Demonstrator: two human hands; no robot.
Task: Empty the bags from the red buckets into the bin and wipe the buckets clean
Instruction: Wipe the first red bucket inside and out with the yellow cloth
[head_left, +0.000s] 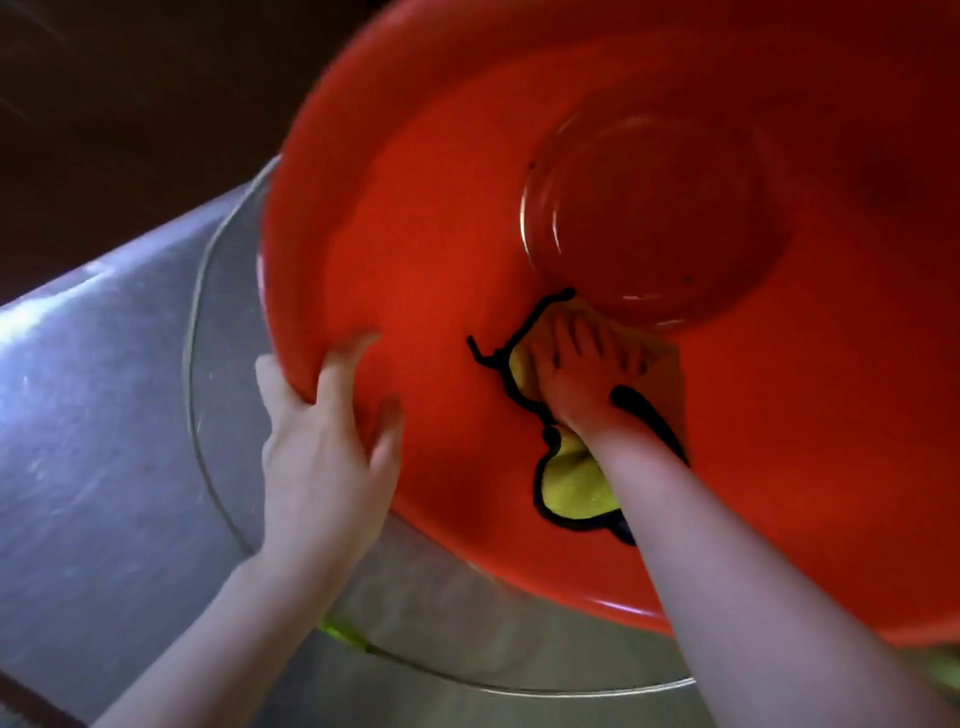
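A red bucket fills most of the view, tilted so its mouth faces me and its round bottom shows at the upper right. My left hand grips the near left rim, thumb outside and fingers curled over the inside wall. My right hand reaches deep inside and presses a yellow cloth with black edging against the inner wall just below the bottom. The cloth bunches under my palm and trails back along my forearm. No bag is visible inside the bucket.
The bucket leans over a round clear-rimmed container that stands on a grey metallic surface. A bit of green shows at the rim's near edge. Dark background fills the upper left.
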